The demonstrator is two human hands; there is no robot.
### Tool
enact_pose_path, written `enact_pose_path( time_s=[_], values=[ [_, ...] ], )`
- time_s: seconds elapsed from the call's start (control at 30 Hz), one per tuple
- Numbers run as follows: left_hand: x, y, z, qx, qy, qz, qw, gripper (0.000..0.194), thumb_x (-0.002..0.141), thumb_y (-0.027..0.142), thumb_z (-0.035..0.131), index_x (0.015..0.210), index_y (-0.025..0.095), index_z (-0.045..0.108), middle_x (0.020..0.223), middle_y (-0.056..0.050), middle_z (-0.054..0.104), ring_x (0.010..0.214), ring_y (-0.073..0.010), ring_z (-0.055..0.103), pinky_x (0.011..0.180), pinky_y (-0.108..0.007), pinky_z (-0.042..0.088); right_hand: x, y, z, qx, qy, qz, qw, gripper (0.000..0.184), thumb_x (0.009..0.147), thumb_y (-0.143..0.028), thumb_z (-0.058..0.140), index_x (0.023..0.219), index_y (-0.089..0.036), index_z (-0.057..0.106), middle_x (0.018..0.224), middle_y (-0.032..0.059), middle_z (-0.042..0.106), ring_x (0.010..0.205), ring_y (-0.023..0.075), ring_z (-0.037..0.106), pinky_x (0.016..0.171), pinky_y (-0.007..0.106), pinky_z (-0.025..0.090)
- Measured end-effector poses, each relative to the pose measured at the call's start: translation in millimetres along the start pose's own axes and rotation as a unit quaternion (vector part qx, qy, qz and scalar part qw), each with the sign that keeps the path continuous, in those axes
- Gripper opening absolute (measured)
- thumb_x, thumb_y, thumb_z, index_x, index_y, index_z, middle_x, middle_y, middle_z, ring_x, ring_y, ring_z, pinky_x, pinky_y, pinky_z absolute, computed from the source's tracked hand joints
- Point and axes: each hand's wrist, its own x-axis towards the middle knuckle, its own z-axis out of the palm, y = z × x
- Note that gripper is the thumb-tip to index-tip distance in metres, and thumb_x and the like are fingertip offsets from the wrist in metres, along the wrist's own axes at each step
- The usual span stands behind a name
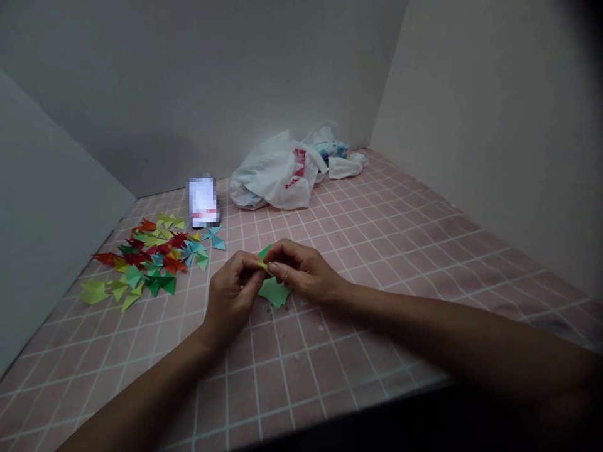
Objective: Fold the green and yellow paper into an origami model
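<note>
Between the fingertips of both hands is a small folded piece of yellow paper (264,267). My left hand (234,289) pinches its left end, thumb against fingers. On the other side my right hand (305,271) grips it between thumb and curled fingers. Under the hands lie sheets of green paper (276,294), partly covered by them. To the left spreads a group of folded paper shapes (162,280) in red, orange, yellow, green and light blue, apart from both hands.
A phone (203,202) with a lit, blurred screen stands behind the paper shapes. White plastic bags (277,172) and a blue-and-white packet (332,149) lie at the back. A pink checked cloth (377,251) covers the surface, with walls at the back and both sides.
</note>
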Motion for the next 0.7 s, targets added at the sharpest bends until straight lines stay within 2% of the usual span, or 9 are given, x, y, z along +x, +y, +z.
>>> enact_pose_path(
  time_s=[0.5,0.7],
  values=[
    [-0.7,1.2,-0.9,0.032,-0.002,0.018,0.999,0.011,0.089,0.011,0.062,0.087,0.022,0.063,0.084,-0.001,0.066,0.075,-0.0141,0.064,0.068,-0.027,0.051,-0.5,-2.5,0.1,0.004,0.001,0.004,1.0,0.008,0.091,-0.024,0.058,0.092,-0.017,0.059,0.08,-0.0004,0.058,0.071,0.0116,0.053,0.065,0.026,0.044],
    [3.1,2.5,-3.8,0.113,-0.007,0.061,0.992,0.014,0.088,0.007,0.06,0.088,0.021,0.062,0.083,-0.001,0.066,0.074,-0.0146,0.064,0.066,-0.027,0.049,-2.1,-4.6,-0.6,-0.084,0.014,-0.037,0.996,0.008,0.091,-0.021,0.056,0.086,-0.017,0.061,0.078,0.0008,0.06,0.073,0.0128,0.055,0.066,0.027,0.043]
  ],
)
